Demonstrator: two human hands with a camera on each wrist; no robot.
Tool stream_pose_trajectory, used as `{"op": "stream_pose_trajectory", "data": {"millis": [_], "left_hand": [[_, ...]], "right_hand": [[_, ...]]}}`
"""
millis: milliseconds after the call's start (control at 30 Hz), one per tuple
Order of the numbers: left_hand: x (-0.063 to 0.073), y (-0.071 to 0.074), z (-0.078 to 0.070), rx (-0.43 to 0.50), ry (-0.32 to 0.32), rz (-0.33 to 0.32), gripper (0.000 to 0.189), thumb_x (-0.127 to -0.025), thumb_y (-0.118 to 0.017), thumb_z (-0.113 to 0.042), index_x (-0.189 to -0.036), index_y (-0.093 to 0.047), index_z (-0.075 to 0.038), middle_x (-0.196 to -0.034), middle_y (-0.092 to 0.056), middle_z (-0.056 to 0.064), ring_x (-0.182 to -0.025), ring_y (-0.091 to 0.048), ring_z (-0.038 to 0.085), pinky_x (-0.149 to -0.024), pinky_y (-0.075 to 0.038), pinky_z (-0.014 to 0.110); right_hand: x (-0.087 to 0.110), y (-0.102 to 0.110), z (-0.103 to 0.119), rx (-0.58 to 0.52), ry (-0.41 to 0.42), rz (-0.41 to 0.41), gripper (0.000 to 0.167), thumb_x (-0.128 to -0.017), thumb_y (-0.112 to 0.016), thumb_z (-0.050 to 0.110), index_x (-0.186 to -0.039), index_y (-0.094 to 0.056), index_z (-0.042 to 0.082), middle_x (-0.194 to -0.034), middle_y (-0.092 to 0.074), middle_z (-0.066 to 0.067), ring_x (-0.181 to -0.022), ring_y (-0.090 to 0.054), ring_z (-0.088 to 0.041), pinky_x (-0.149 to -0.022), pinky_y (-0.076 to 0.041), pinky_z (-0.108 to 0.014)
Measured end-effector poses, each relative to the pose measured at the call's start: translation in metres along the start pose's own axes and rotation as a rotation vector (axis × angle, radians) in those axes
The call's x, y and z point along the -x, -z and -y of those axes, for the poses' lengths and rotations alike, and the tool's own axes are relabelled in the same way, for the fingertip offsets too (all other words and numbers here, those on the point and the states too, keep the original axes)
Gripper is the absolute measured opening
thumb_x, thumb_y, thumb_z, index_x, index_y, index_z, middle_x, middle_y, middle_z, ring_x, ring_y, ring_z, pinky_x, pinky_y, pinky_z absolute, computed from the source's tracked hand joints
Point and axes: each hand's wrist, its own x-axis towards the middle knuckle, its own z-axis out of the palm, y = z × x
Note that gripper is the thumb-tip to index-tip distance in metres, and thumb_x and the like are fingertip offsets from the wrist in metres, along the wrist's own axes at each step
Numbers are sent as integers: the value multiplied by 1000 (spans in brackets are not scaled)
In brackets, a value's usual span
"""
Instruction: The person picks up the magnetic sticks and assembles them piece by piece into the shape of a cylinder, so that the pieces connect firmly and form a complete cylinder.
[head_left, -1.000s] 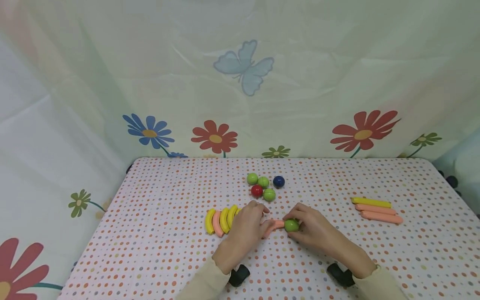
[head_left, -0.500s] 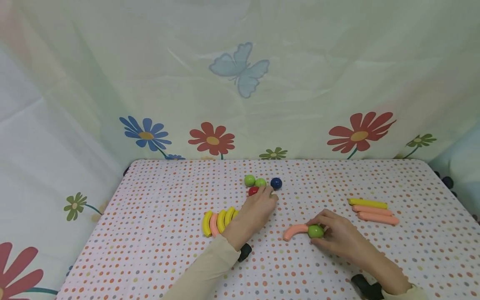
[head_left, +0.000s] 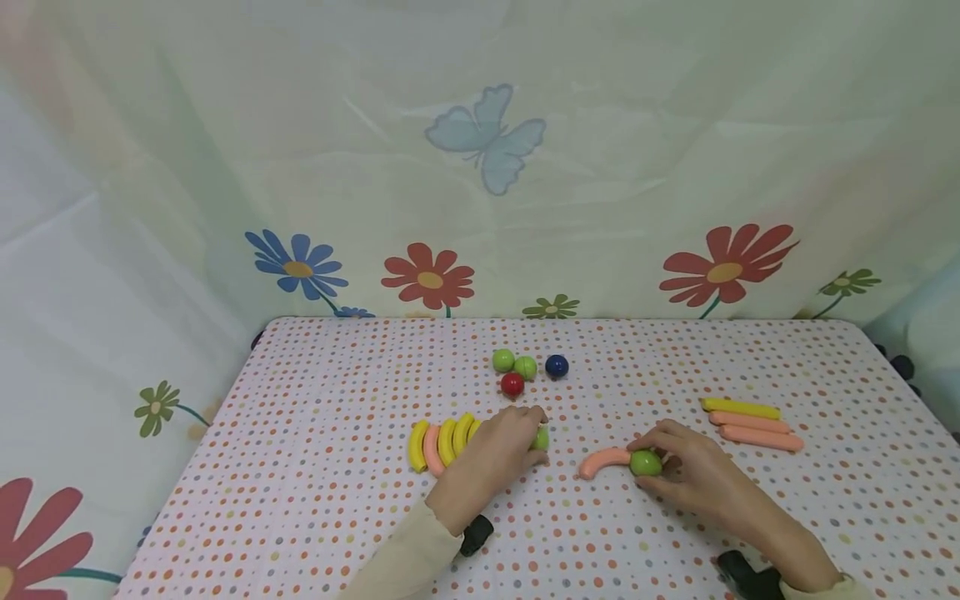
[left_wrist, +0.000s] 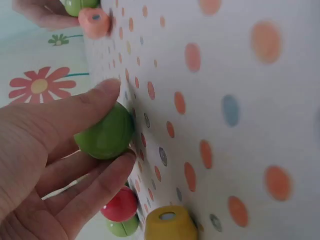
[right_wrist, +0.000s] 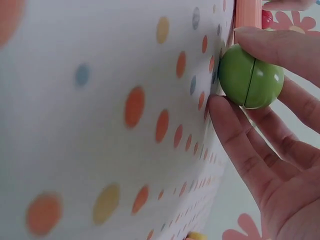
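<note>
Between thumb and fingers, my left hand (head_left: 491,450) grips a green ball (left_wrist: 106,135) low over the dotted cloth. Its wrist and knuckles cover the right end of a row of curved yellow pieces (head_left: 417,446) and a curved pink piece (head_left: 432,450). Farther right, my right hand (head_left: 693,467) pinches a second green ball (right_wrist: 250,77), which has a seam line round it. Against that ball's left side lies the end of another curved pink piece (head_left: 603,460), its far end bending toward me.
Behind the hands sit a red ball (head_left: 512,384), two light green balls (head_left: 503,360) and a dark blue ball (head_left: 557,366). To the right lie a straight yellow stick (head_left: 741,408) and two straight pink sticks (head_left: 761,437). A flowered curtain (head_left: 615,167) hangs behind the table.
My left hand left the curved pink piece, reached back to the ball group and returned with a green ball. My right hand moved right with its green ball and the curved pink piece.
</note>
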Motion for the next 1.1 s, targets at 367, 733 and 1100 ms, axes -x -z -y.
{"op": "stream_pose_trajectory", "data": {"millis": [367, 733, 1100], "left_hand": [[14, -1, 2, -22, 14, -76, 27, -98, -74, -14, -122, -74, -1, -104, -65, 7, -88, -58, 14, -75, -51, 18], [10, -3, -2, 36, 43, -114, 25, -94, -77, -9, -117, -74, 1, -104, -63, 7, -86, -57, 12, -73, -51, 18], [7, -7, -7, 47, 30, -150, 16, -95, -78, -10, -106, -72, 1, -99, -62, 7, -84, -56, 14, -69, -49, 18]], "right_hand": [[-21, -13, 16, 5, -27, -77, 36, -79, -93, 12, -108, -74, 3, -94, -63, -1, -83, -63, -14, -68, -57, -29], [-30, -21, 26, -10, 4, -149, 34, -79, -93, 11, -105, -74, 0, -90, -61, -1, -77, -60, -11, -65, -54, -25], [-31, -27, 31, -10, 25, -164, 32, -78, -93, 9, -102, -73, 3, -88, -60, 0, -76, -58, -10, -65, -54, -26]]}}
